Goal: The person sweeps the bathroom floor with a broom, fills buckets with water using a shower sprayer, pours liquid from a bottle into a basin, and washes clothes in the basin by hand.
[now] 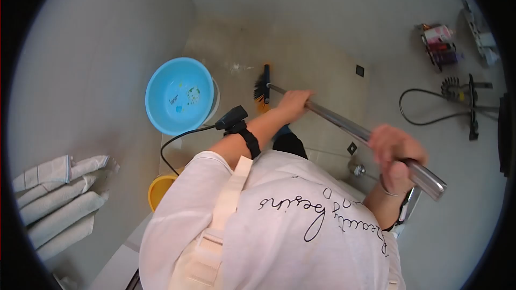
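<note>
A long-handled floor brush (267, 83) with dark and orange bristles rests on the tiled floor. Its shiny metal handle (341, 123) slants up to the right across the front of my body. Lower on that handle, my left hand (293, 106) is closed around it. Near the top end, the fingers of my right hand (395, 147) wrap the same handle, a little blurred. Left of the brush head stands a light blue basin (156, 96) with a printed pattern on its bottom; it seems to sit on a pale bucket partly hidden below it.
A yellow container (161, 190) stands by my left side. Rolled whitish bundles (62, 204) are at the lower left. On the right wall are a rack of bottles (441, 45) and a shower hose (424, 123). Square floor drains (360, 70) lie right of the brush.
</note>
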